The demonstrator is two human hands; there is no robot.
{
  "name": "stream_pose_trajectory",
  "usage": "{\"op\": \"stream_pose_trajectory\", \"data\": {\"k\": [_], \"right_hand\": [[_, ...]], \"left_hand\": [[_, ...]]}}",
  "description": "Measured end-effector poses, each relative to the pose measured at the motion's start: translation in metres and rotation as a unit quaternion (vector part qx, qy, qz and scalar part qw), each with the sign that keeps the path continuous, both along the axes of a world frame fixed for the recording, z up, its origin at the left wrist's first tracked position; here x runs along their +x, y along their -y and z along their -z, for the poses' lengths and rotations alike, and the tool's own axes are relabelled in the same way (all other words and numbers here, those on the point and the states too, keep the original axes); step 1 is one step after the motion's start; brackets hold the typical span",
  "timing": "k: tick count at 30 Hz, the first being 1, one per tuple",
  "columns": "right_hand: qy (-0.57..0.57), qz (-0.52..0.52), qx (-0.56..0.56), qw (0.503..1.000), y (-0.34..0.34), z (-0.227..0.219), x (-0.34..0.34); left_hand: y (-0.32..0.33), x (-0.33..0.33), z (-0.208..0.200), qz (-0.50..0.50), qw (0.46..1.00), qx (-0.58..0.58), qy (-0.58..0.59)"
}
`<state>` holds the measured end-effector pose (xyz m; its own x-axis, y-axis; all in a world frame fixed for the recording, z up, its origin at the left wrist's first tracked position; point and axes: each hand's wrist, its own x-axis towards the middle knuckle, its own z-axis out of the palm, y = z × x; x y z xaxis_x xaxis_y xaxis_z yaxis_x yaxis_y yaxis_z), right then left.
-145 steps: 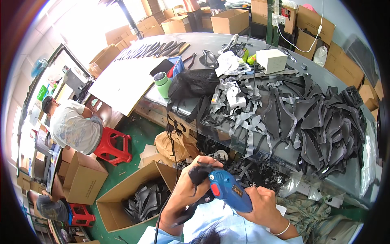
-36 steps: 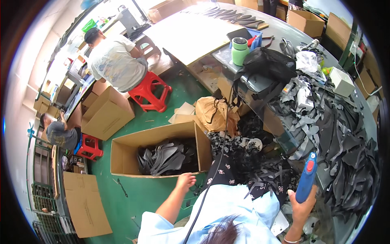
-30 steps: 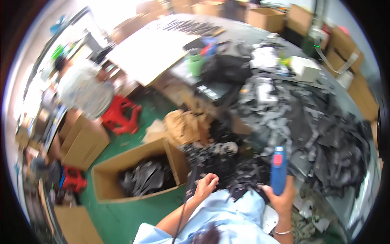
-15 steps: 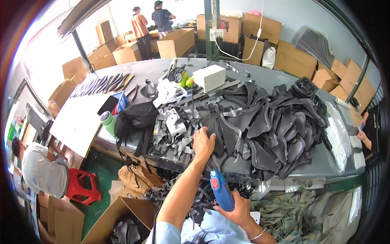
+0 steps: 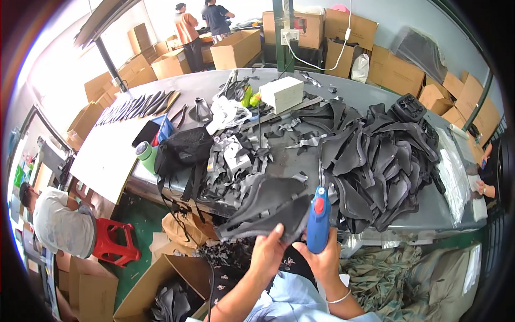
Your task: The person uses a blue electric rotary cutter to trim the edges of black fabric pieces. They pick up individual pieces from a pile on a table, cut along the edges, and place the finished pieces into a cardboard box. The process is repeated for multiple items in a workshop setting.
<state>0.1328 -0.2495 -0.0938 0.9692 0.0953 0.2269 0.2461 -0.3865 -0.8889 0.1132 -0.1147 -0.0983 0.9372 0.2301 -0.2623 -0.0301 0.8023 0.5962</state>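
Fingers (image 5: 276, 233) of the left hand (image 5: 266, 255) are clamped on the near edge of a dark padded piece (image 5: 274, 194), which is held up at the front side of the desk (image 5: 298, 160). From those fingers it spreads forward and to both sides; its long axis slants from a narrow end at the lower left to a broad end at the upper right. Whether it is one layer or two overlapping is hard to tell.

Right-hand fingers are wrapped around a blue handheld tool (image 5: 318, 228), its tip pointing away from the person, across the slant of the piece. That broad end sits just left of the tool, so the right hand (image 5: 325, 263) is close to it, though contact cannot be made out. Left is the nearer hand, since it grips the piece. Beyond the tool, to the right, lies a heap of similar pieces (image 5: 375, 161).
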Motion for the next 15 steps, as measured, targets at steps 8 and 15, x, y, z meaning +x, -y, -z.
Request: {"op": "stream_pose_trajectory", "data": {"k": [8, 15], "right_hand": [[0.012, -0.075, 0.027, 0.997, -0.014, -0.033, 0.004], [-0.090, -0.274, 0.057, 0.956, -0.006, -0.053, 0.005]], "left_hand": [[-0.037, -0.100, 0.012, 0.251, 0.938, 0.239, -0.026], [-0.076, -0.095, -0.044, 0.032, 0.915, 0.402, -0.022]]}}
